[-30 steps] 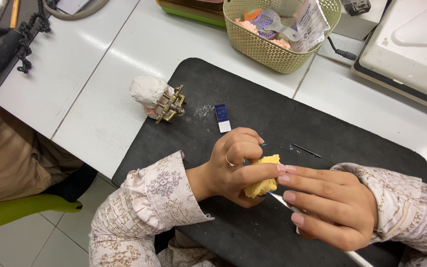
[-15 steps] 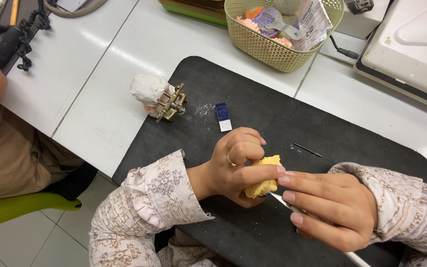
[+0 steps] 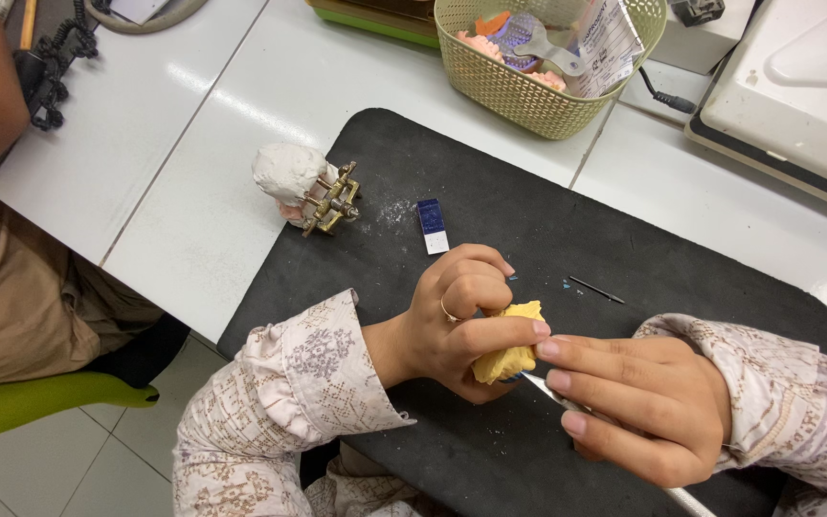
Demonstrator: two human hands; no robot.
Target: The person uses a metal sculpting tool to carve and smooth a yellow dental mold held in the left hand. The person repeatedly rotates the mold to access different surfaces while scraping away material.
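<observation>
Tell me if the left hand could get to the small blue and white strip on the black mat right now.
Probably not at once: the left hand is closed around the yellow block. The blue and white strip lies close above it on the black mat, with nothing between.

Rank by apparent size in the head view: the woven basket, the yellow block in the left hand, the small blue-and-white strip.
1. woven basket, largest
2. yellow block, partly hidden by fingers
3. blue-and-white strip, smallest
</observation>
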